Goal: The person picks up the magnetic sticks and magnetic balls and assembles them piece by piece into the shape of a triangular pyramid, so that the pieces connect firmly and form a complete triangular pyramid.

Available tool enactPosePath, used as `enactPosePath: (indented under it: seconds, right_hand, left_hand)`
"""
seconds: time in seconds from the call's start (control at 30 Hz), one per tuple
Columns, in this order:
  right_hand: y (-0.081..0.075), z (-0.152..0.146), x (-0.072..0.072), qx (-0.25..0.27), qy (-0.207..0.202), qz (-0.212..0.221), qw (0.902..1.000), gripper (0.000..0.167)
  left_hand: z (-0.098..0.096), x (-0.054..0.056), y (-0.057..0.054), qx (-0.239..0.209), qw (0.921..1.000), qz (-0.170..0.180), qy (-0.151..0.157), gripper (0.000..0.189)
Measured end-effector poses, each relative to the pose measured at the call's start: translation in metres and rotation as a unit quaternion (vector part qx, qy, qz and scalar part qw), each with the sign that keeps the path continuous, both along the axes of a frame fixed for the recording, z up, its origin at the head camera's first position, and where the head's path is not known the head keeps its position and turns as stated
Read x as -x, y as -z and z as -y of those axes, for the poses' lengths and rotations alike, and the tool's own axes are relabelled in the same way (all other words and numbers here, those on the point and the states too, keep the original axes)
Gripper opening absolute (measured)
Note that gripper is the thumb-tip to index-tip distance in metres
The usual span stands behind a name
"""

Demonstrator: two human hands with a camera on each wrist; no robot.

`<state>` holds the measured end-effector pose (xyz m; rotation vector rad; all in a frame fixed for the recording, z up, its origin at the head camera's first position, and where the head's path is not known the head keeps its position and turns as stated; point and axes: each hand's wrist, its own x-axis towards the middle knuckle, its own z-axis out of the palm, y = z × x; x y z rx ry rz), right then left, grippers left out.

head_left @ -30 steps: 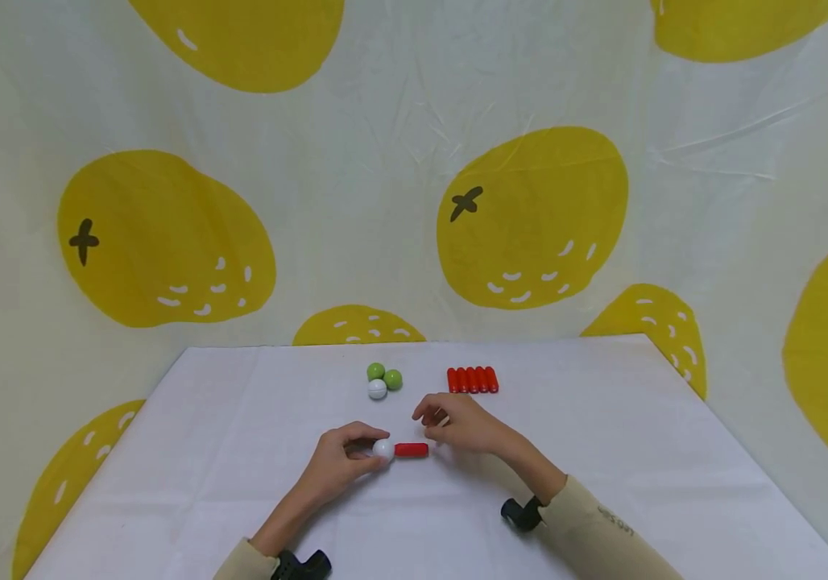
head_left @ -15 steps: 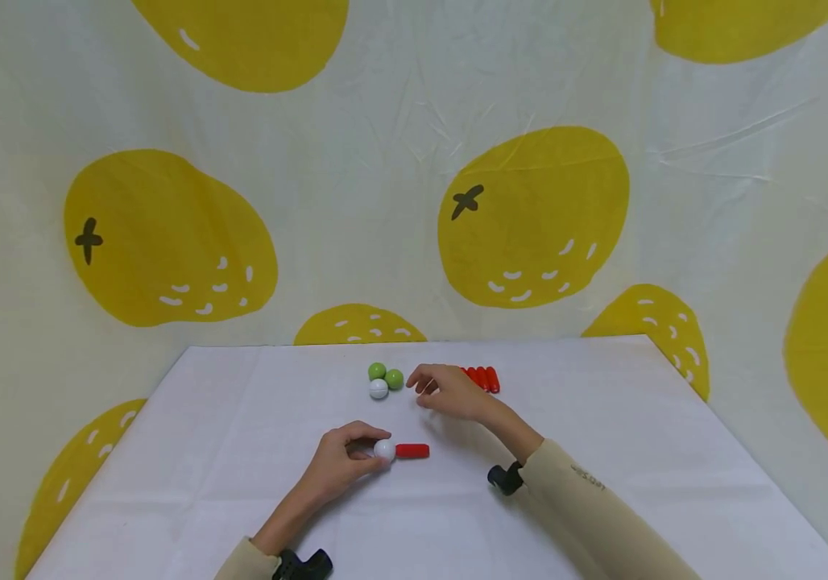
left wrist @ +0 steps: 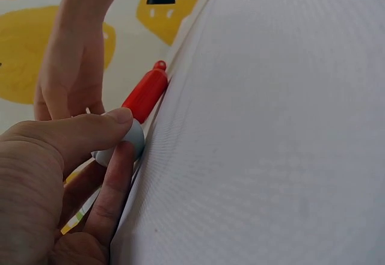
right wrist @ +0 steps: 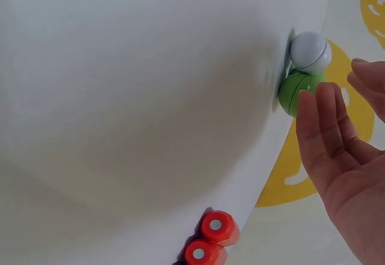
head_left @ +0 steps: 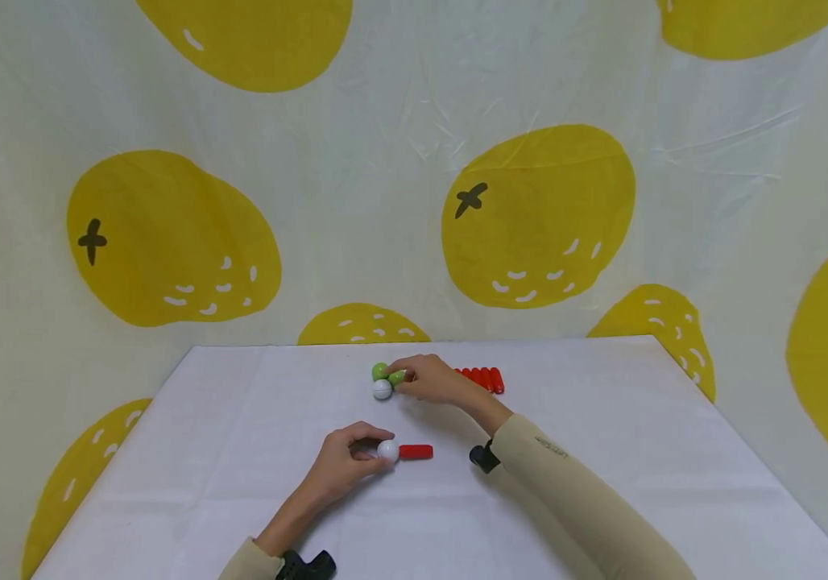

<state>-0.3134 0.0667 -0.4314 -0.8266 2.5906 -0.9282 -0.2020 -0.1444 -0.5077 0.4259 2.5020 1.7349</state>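
Observation:
My left hand pinches a white ball between thumb and fingers, low over the table. A red stick lies in line with that ball, its near end against it. The left wrist view shows the red stick with a small knob at its far end. My right hand reaches to a cluster of balls, fingers close to a green ball. Its thumb stands apart from the other fingers. Another green ball and a white ball sit beside it.
Several red sticks lie side by side to the right of the ball cluster, partly behind my right hand. A white cloth covers the table. Behind it hangs a curtain printed with yellow fruit.
My right hand has moved away from the red stick, back and left across the table, to the green balls. My left hand has kept its grip on the white ball and stayed in place.

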Motion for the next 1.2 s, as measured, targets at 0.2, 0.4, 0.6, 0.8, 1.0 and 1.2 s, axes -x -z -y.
enactPosePath:
  seconds: [0.2, 0.4, 0.6, 0.8, 1.0, 1.2]
  right_hand:
    - [0.002, 0.008, 0.003, -0.020, -0.014, 0.009, 0.9996, 0.039]
    - [0.005, 0.012, 0.005, -0.030, -0.008, -0.002, 0.9995, 0.035]
    - [0.007, 0.018, 0.007, -0.027, 0.001, -0.018, 0.9995, 0.020]
    - [0.007, 0.023, 0.005, -0.018, 0.001, -0.056, 0.9983, 0.011]
    - [0.010, 0.026, 0.003, -0.026, 0.008, -0.096, 0.9950, 0.005]
    - [0.013, 0.027, 0.002, -0.015, 0.010, -0.085, 0.9962, 0.008]
  left_hand:
    - [0.001, 0.000, 0.002, 0.002, 1.0000, 0.003, 0.002, 0.032]
    - [0.000, 0.001, 0.003, 0.001, 1.0000, -0.002, 0.003, 0.032]
    - [0.001, 0.000, 0.002, 0.001, 1.0000, 0.003, 0.002, 0.032]
    - [0.001, 0.000, 0.001, 0.002, 1.0000, -0.002, 0.002, 0.031]
    - [0.002, 0.000, 0.002, -0.001, 1.0000, -0.007, 0.003, 0.032]
    - [0.002, 0.000, 0.001, 0.003, 1.0000, -0.003, 0.003, 0.032]
